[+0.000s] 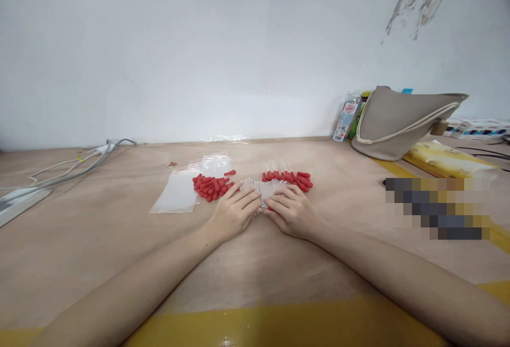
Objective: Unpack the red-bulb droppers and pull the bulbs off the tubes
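My left hand point(236, 211) is closed, fingers bent, with what looks like a clear tube at its fingertips. My right hand point(292, 210) faces it, closed on a red rubber bulb point(270, 209) that shows only as a small red spot. The fingertips of both hands nearly meet. Just beyond them lie several clear thin tubes point(255, 185), partly covered by the fingers. A heap of loose red rubber bulbs point(209, 187) is left of my left hand. Past my right hand lie droppers point(279, 174), clear tubes with red bulbs on their ends.
Clear plastic bags point(177, 193) lie flat at the left of the heap. A power strip point(24, 203) with cables is far left. On the right stand a carton point(346, 121) and a grey bag point(392, 124), beside a yellow packet point(450, 160). A pixelated dark object point(438, 209) lies nearer.
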`<state>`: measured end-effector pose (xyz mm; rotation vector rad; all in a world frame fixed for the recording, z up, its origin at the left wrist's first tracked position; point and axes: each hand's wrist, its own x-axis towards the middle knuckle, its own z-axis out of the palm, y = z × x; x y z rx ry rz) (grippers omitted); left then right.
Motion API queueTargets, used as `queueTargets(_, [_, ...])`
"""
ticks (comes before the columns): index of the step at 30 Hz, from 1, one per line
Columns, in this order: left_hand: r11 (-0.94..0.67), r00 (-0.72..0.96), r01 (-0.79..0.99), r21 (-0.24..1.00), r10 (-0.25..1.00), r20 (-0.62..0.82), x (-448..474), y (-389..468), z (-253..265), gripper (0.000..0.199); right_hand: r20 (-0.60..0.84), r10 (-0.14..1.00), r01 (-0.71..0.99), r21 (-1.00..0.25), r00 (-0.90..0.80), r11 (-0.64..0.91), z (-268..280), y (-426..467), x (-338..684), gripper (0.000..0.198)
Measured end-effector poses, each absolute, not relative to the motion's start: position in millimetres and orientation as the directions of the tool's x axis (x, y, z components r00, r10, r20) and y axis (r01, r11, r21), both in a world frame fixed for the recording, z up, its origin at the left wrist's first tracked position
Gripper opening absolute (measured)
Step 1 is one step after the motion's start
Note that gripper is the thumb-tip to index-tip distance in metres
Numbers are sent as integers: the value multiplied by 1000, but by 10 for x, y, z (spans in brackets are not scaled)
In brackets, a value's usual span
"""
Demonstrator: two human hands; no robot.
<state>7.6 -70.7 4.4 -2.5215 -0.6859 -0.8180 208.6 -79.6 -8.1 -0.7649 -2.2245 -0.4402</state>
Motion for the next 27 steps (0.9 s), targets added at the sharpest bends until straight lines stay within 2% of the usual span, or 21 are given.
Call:
queueTargets(5, [-798,718,555,-233,318,619,72,-706,49,20,740,343,583,81,-579,808,-86,-797,2086,22])
queueTargets(9, [-799,725,547,-248,304,618,67,-729,55,18,751,254,548,168,-610,819,-102,-775,2105,23])
queueTargets(18, [-811,718,550,-202,335,611,66,-780,72,18,726,118,514,353,-678,782,-109,-758,2182,21])
queueTargets(27, [-825,685,555,-101,385,619,69,-792,40,18,700,59,489,434,-712,756,-35,-783,2226,25])
